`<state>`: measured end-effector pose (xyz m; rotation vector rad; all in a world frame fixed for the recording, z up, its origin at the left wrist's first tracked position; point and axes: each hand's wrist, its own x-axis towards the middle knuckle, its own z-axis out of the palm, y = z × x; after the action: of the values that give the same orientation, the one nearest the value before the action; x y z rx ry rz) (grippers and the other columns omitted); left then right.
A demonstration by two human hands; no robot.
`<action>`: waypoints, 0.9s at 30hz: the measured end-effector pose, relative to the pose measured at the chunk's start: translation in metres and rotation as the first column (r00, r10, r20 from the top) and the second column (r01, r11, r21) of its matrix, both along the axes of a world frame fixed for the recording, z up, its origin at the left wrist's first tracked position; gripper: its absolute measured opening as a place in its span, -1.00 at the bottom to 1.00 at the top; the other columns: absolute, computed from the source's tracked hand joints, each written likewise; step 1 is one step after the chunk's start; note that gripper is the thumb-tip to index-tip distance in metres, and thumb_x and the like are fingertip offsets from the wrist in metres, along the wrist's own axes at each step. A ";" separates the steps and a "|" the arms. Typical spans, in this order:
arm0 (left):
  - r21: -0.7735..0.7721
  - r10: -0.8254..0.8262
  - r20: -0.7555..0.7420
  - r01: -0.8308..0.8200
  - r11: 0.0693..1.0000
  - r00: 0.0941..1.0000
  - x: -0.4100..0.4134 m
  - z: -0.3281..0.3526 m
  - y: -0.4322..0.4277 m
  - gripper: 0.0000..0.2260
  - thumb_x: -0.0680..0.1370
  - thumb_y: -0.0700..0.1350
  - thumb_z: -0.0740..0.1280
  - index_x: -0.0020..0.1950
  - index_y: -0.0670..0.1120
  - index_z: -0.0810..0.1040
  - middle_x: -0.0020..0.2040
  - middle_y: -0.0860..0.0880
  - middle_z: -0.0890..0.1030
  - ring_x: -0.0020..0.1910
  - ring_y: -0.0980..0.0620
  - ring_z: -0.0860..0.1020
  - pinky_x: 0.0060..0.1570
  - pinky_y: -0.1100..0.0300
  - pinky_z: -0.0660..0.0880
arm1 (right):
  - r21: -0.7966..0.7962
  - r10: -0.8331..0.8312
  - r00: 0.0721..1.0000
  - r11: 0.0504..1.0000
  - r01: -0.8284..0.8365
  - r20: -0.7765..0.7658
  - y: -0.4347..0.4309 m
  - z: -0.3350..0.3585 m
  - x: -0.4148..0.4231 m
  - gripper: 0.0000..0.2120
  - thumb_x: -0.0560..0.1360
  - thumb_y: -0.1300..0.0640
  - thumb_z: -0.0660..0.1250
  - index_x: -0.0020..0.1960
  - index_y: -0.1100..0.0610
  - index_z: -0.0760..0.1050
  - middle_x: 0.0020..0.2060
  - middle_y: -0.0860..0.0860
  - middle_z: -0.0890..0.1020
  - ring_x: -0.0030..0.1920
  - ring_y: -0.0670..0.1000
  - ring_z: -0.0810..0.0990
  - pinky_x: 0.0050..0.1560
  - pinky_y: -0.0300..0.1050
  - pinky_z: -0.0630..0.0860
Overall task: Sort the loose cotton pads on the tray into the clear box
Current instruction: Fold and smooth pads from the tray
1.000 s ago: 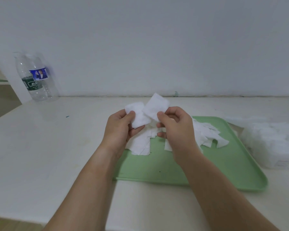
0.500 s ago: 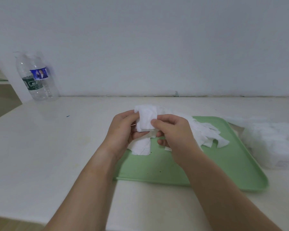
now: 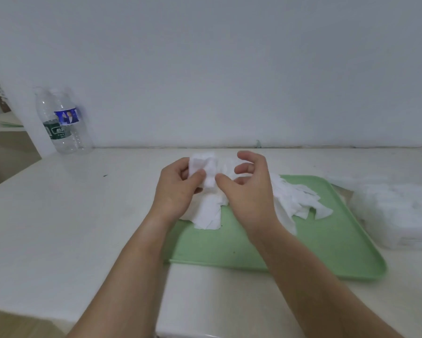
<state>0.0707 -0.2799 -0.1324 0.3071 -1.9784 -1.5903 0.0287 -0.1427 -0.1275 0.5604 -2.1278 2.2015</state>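
Plastic bottles (image 3: 63, 123) are seen far off at ten o'clock, well apart from the work. Over the tray's eleven o'clock corner a small stack of cotton pads (image 3: 203, 168) is pinched by the left hand (image 3: 178, 191), with the thumb on the near face and the fingers curled behind. Just beside it at three o'clock the right hand (image 3: 250, 193) is held with fingers loosely curled and spread and nothing gripped. Whether its thumb touches the stack cannot be told. The heap of loose pads (image 3: 295, 201) is spread on the green tray (image 3: 327, 242), and the clear box (image 3: 400, 215), already well filled, is set just beside the tray at three o'clock. The stack is held at one side only, so pads could be shed if the pinch is loosened on the way across. Thin, clingy pads may also be dragged over the tray's rim when the heap is picked from.
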 end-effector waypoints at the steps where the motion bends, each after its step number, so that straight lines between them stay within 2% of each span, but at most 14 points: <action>1: -0.003 0.004 -0.007 -0.004 1.000 1.000 0.002 0.004 -0.001 -0.89 0.59 -0.28 0.35 0.07 -0.18 0.65 -0.04 -0.26 0.67 -0.09 -0.06 0.65 -0.09 0.14 0.66 | 0.014 0.006 1.000 1.000 -0.005 -0.030 0.000 0.006 0.002 -0.43 0.44 0.14 0.48 0.36 -0.10 0.31 0.10 -0.12 0.45 -0.03 -0.13 0.53 -0.10 -0.32 0.44; 3: -0.010 -0.018 -0.022 0.017 1.000 1.000 0.005 0.014 0.005 -0.89 0.59 -0.27 0.35 0.09 -0.18 0.64 -0.01 -0.27 0.66 -0.09 -0.01 0.63 -0.11 0.17 0.65 | 0.048 0.037 0.996 0.998 -0.034 -0.080 0.002 0.019 0.005 -0.30 0.45 0.10 0.48 0.48 -0.11 0.21 0.22 -0.13 0.36 0.13 -0.14 0.48 -0.03 -0.40 0.43; 4: -0.024 -0.032 -0.030 0.032 0.999 0.999 0.007 0.020 0.011 -0.89 0.59 -0.26 0.36 0.09 -0.17 0.64 -0.01 -0.27 0.66 -0.08 -0.01 0.64 -0.11 0.15 0.66 | 0.076 0.069 0.994 0.995 -0.062 -0.087 0.006 0.026 0.006 -0.24 0.45 0.09 0.48 0.51 -0.12 0.16 0.27 -0.14 0.31 0.20 -0.14 0.45 0.06 -0.37 0.44; 6: -0.063 -0.065 -0.043 0.063 0.996 0.997 0.012 0.027 0.028 -0.87 0.57 -0.27 0.38 0.07 -0.10 0.66 -0.07 -0.14 0.70 -0.11 0.06 0.65 -0.17 0.18 0.64 | 0.138 0.142 0.987 0.982 -0.131 -0.073 0.020 0.037 0.007 -0.18 0.45 0.08 0.49 0.55 -0.14 0.11 0.33 -0.13 0.27 0.28 -0.14 0.41 0.20 -0.23 0.47; 7: -0.087 -0.087 -0.050 0.082 0.993 0.995 0.015 0.030 0.036 -0.84 0.57 -0.28 0.39 0.08 -0.07 0.66 -0.10 -0.05 0.72 -0.12 0.11 0.66 -0.21 0.22 0.61 | 0.156 0.181 0.981 0.973 -0.169 -0.067 0.028 0.041 0.005 -0.20 0.45 0.09 0.50 0.55 -0.13 0.15 0.33 -0.12 0.31 0.26 -0.14 0.44 0.18 -0.23 0.50; 8: -0.098 -0.119 -0.056 0.113 0.989 0.991 0.017 0.033 0.047 -0.83 0.57 -0.28 0.40 0.09 -0.06 0.65 -0.11 0.02 0.73 -0.13 0.13 0.67 -0.24 0.24 0.60 | 0.163 0.214 0.975 0.966 -0.202 -0.060 0.042 0.045 0.003 -0.24 0.45 0.10 0.51 0.52 -0.12 0.21 0.30 -0.10 0.38 0.20 -0.14 0.51 0.10 -0.28 0.53; 10: -0.107 -0.161 -0.062 0.154 0.982 0.985 0.020 0.037 0.064 -0.84 0.56 -0.27 0.42 0.09 -0.06 0.64 -0.10 0.02 0.74 -0.14 0.12 0.68 -0.26 0.21 0.60 | 0.214 0.256 0.965 0.948 -0.238 -0.059 0.069 0.052 -0.003 -0.38 0.46 0.11 0.51 0.44 -0.08 0.34 0.14 -0.05 0.54 0.01 -0.14 0.61 -0.07 -0.36 0.53; 13: -0.146 -0.200 -0.053 0.191 0.971 0.978 0.018 0.039 0.091 -0.85 0.53 -0.24 0.48 0.05 -0.05 0.64 -0.13 -0.07 0.73 -0.16 -0.02 0.69 -0.17 0.06 0.60 | 0.365 0.262 0.959 0.908 -0.206 -0.110 0.110 0.058 -0.012 -0.54 0.43 0.11 0.54 0.28 -0.04 0.49 -0.05 -0.04 0.62 -0.22 -0.15 0.60 -0.08 -0.26 0.51; 15: -0.206 -0.242 -0.019 0.233 0.950 0.970 0.015 0.039 0.113 -0.81 0.49 -0.13 0.54 0.07 -0.01 0.64 -0.13 -0.07 0.73 -0.12 -0.10 0.69 -0.10 0.01 0.59 | 0.458 0.272 0.951 0.871 -0.179 -0.146 0.139 0.064 -0.017 -0.69 0.43 0.13 0.54 0.14 0.00 0.59 -0.12 -0.02 0.67 -0.24 -0.08 0.62 -0.11 -0.17 0.54; 18: -0.242 -0.271 0.026 0.269 0.932 0.962 0.005 0.038 0.147 -0.79 0.44 -0.10 0.54 0.03 0.01 0.63 -0.19 0.00 0.72 -0.18 -0.03 0.68 -0.09 0.01 0.59 | 0.571 0.289 0.939 0.810 -0.137 -0.185 0.182 0.073 -0.026 -0.89 0.45 0.14 0.51 -0.05 0.02 0.63 -0.17 0.00 0.69 -0.17 0.05 0.65 -0.04 0.00 0.57; 21: -0.208 -0.259 0.035 0.261 0.943 0.965 -0.008 0.039 0.183 -0.83 0.48 -0.19 0.53 -0.02 0.00 0.61 -0.31 0.00 0.67 -0.23 -0.10 0.69 -0.09 -0.05 0.63 | 0.608 0.211 0.944 0.794 -0.015 -0.252 0.233 0.087 -0.041 -0.90 0.49 0.17 0.47 -0.08 -0.03 0.62 -0.25 -0.14 0.63 -0.25 -0.13 0.56 -0.09 -0.06 0.53; 23: -0.208 -0.224 0.029 0.225 0.952 0.974 -0.015 0.039 0.202 -0.95 0.54 -0.15 0.46 -0.07 -0.02 0.62 -0.39 0.01 0.66 -0.26 -0.11 0.67 -0.08 -0.09 0.62 | 0.580 0.092 0.952 0.809 0.099 -0.291 0.268 0.094 -0.054 -0.92 0.52 0.17 0.43 -0.02 0.02 0.64 -0.21 -0.10 0.65 -0.24 -0.10 0.56 -0.06 -0.01 0.57; 25: -0.239 -0.206 0.053 0.213 0.948 0.977 -0.022 0.040 0.219 -0.91 0.57 -0.11 0.40 -0.13 -0.03 0.64 -0.42 0.00 0.66 -0.41 0.02 0.55 -0.24 0.04 0.55 | 0.545 -0.045 0.945 0.808 0.225 -0.324 0.303 0.092 -0.069 -0.95 0.53 0.16 0.41 -0.02 0.07 0.64 -0.16 0.02 0.68 -0.22 0.00 0.57 -0.03 0.08 0.58; 27: -0.299 -0.210 0.087 0.227 0.927 0.974 -0.029 0.041 0.238 -0.87 0.58 -0.10 0.38 -0.17 -0.03 0.65 -0.43 0.00 0.66 -0.52 0.13 0.42 -0.37 0.19 0.43 | 0.534 -0.143 0.930 0.784 0.315 -0.339 0.334 0.082 -0.081 -0.96 0.53 0.16 0.41 -0.06 0.05 0.63 -0.15 0.04 0.69 -0.22 0.02 0.57 -0.04 0.08 0.57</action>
<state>0.0419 -0.0420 -0.0913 0.0044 -2.3302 -1.3824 -0.0520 0.1912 -0.0458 0.5446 -2.5215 1.2267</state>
